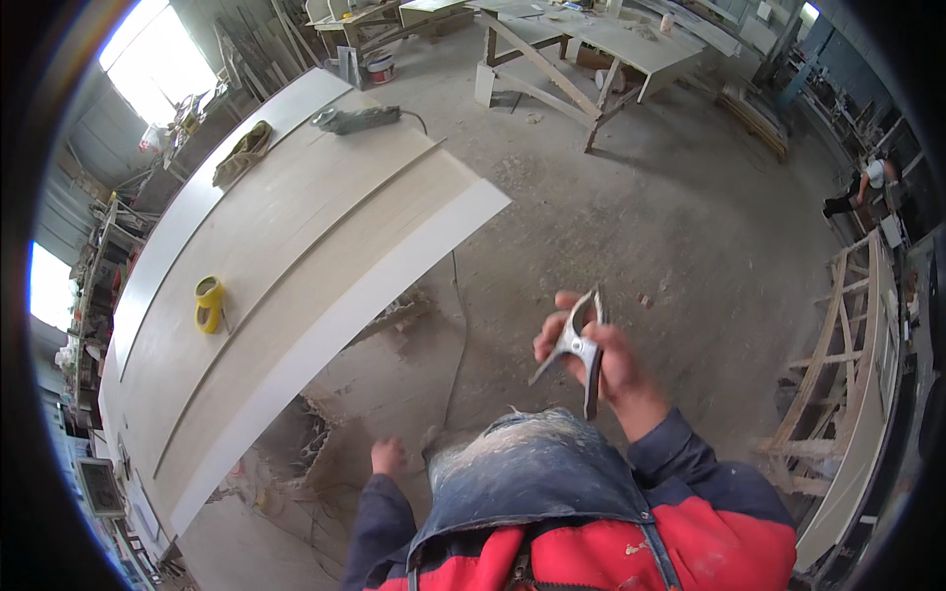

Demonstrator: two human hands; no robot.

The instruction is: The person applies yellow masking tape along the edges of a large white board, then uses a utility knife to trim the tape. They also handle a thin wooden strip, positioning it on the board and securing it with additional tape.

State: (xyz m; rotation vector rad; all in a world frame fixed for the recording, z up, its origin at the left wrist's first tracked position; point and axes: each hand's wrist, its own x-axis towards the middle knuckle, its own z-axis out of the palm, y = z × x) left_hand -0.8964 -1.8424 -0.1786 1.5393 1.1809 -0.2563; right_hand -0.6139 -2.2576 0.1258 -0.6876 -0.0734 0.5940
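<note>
Up in front of my body, my right hand (606,360) grips a metal spring clamp (579,345). The clamp's jaws point up and away from me, and its two handles spread toward me. Lower and to the left, my left hand (388,456) hangs beside my dusty apron (537,468), curled like a fist, with nothing visible in it. To the left lies a large pale panel (325,231) with white edges and long strips across it. On the panel are a yellow tool with a looped body (208,303), a grey power tool (355,120) and a brown cloth or glove (243,153).
A cable (461,330) runs over the dusty floor near the panel's edge. Ahead stands a wooden trestle table (631,49), with a bucket (380,69) to its left. Wooden frames (838,355) lean at the right, and another person (872,182) sits farther back.
</note>
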